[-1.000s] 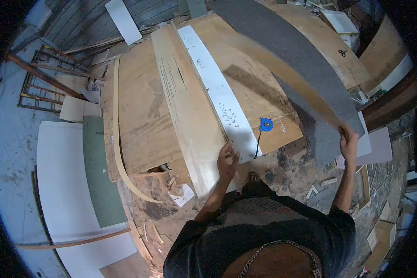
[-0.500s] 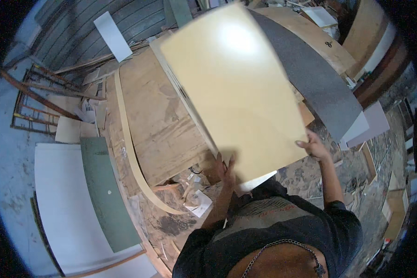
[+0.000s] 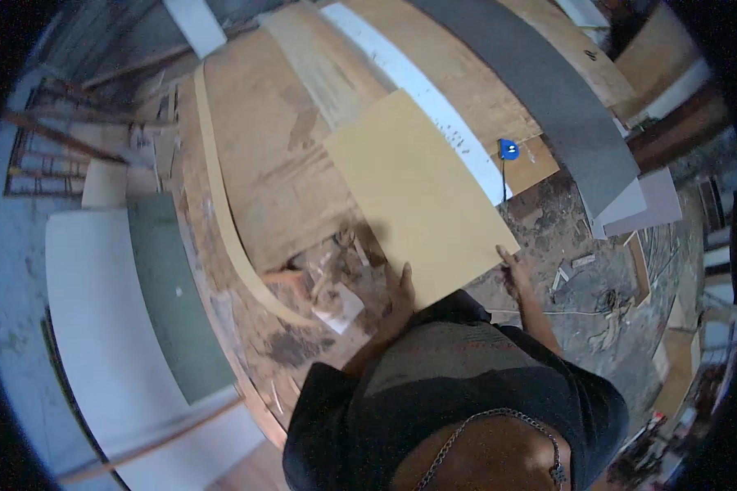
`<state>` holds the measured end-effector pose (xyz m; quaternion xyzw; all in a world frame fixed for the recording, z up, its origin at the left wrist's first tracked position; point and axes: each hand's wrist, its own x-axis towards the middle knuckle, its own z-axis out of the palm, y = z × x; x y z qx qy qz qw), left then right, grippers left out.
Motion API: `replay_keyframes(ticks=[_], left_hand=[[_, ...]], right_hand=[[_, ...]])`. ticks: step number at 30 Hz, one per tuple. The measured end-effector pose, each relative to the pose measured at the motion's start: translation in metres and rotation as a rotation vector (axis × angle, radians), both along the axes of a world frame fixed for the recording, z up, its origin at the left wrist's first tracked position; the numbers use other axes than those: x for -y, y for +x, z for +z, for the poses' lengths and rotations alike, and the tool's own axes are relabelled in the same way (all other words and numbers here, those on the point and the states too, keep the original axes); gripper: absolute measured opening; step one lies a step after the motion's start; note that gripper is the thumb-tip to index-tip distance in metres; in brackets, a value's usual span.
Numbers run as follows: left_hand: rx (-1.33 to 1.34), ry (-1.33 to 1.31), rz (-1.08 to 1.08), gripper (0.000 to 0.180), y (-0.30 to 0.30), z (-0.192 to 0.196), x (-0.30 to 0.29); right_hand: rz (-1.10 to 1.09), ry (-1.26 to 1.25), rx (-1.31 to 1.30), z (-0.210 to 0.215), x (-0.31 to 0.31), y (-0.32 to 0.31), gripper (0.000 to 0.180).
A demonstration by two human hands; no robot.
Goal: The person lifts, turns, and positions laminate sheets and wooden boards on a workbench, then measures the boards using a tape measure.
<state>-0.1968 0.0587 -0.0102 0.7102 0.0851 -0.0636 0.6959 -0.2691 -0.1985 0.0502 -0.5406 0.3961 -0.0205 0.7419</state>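
Observation:
A pale yellow rectangular panel is held in front of my body, its far end over the bench and its near edge close to my shirt. My left hand grips the near-left edge, thumb up along the side. At the near-right corner my right hand pinches the panel, thumb on top and the other fingers mostly beneath. Beyond the panel's right side lies a long white strip with dark specks. A blue tape measure rests on a brown board beside that strip's near end.
A curved pale strip runs along the left of the wooden bench top. Farther left lean a white panel and a green one. A long dark grey sheet and scissors lie at the far right. Scraps litter the floor.
The panel has come down and now looks smaller, still in both hands. The white strip and the tape measure behind it have come into sight. My view has shifted slightly.

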Motion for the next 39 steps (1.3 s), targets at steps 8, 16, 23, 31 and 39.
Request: replay_keyframes(ticks=[8, 16, 23, 31, 39], left_hand=[[-0.011, -0.189, -0.164, 0.066, -0.058, -0.054, -0.026], [-0.448, -0.406, 0.394, 0.036, -0.01, -0.17, -0.118], [-0.464, -0.85, -0.178, 0.032, 0.118, -0.114, -0.071], [-0.451, -0.581, 0.079, 0.033, 0.173, -0.137, -0.066], [-0.775, -1.023, -0.093, 0.043, 0.187, -0.12, -0.069]], right_hand=[[0.048, 0.299, 0.014, -0.018, -0.089, -0.06, 0.04], [0.117, 0.346, 0.135, -0.051, -0.112, -0.087, 0.035], [-0.158, 0.287, 0.115, -0.028, -0.12, -0.084, 0.043], [-0.297, 0.046, 0.023, -0.054, -0.138, -0.049, 0.04], [-0.402, -0.046, -0.173, -0.034, -0.154, -0.011, 0.028]])
